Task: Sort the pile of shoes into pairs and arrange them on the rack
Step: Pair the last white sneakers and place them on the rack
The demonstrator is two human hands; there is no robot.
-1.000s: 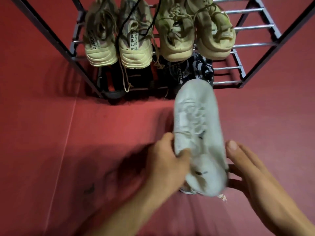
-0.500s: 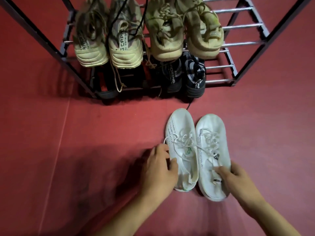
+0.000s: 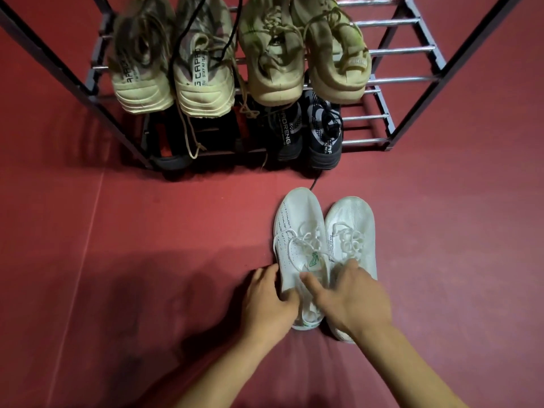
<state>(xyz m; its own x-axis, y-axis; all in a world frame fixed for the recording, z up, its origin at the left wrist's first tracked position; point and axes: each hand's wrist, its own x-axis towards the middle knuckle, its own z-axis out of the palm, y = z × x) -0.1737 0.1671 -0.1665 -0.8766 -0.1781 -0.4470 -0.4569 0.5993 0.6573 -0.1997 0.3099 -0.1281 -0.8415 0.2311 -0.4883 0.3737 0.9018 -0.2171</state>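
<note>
Nearest to us, our left hand [image 3: 269,298] curled around the outer heel side of the left white sneaker [image 3: 297,245], fingers closed against its fabric. Our right hand [image 3: 350,295] lay over the collars of both shoes, thumb pressed into the left one and fingers dipped into the right white sneaker [image 3: 353,228]; whether it truly clamped either shoe we could not tell. The two sneakers sat side by side on the red floor [image 3: 117,231], touching along their inner edges, toes pointing toward the rack [image 3: 412,83] and well short of it (a small green logo showed on the left tongue).

Farther off, the lower tier held a dark patterned pair [image 3: 306,134] toward the right, with a black shoe [image 3: 170,142] in shadow to the left. On the tier above, heels facing us, stood two beige sneakers with printed heel tabs [image 3: 173,78] on the left and a tan laced pair [image 3: 303,60] beside them. The bars to the right of the tan pair carried nothing.
</note>
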